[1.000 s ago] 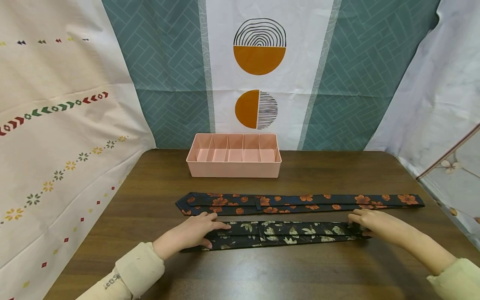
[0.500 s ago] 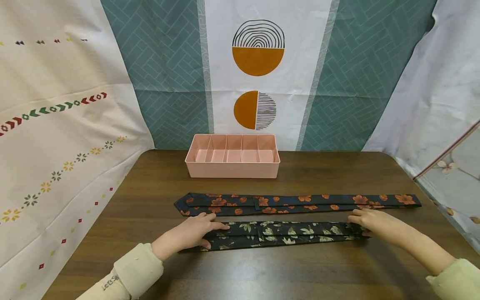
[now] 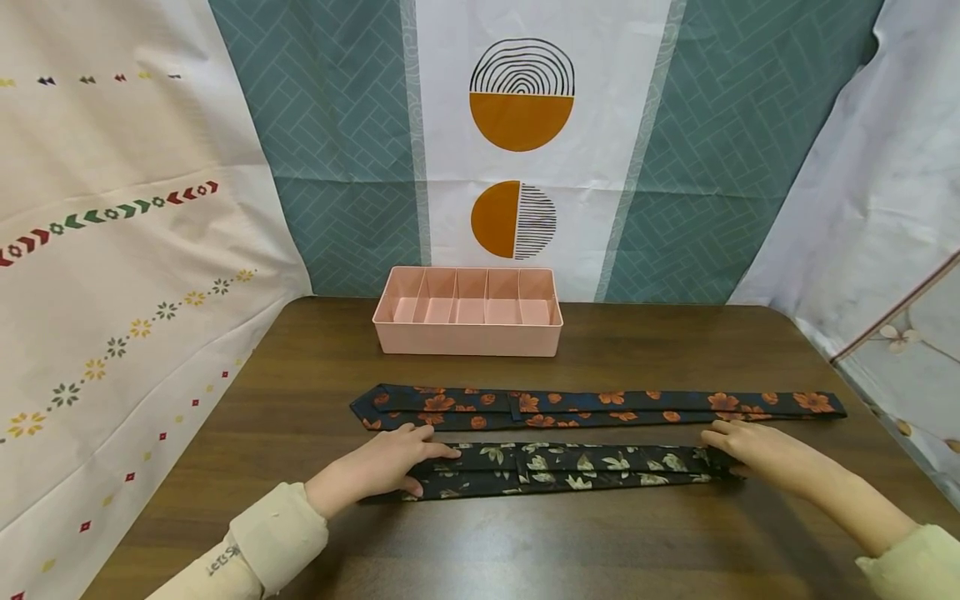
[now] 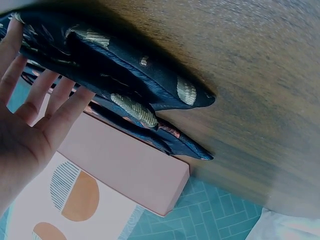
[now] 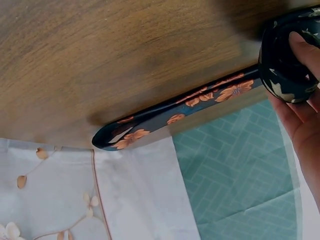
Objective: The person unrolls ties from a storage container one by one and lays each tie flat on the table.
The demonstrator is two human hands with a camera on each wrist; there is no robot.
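Note:
A black necktie with pale green flowers [image 3: 585,468] lies folded lengthwise across the table, its narrow loop showing at mid-length. On its left end rests my left hand [image 3: 386,462], fingers extended along the cloth; the left wrist view shows them straight against the loose, pointed end [image 4: 187,92]. At the other end my right hand [image 3: 761,454] holds the tie, which is coiled into a small roll [image 5: 280,82] there. The thumb presses into the coil and the fingers lie beneath it. Just behind stretches a second necktie, dark with orange flowers [image 3: 611,400], untouched.
A pink divided box [image 3: 468,340] with several compartments stands at the back of the brown wooden table [image 3: 525,550]. Patterned cloths hang behind the table [image 3: 341,208] and along both sides.
My right hand has shifted very slightly to the right at the tie's coiled end. My left hand and both ties' left ends stay in place.

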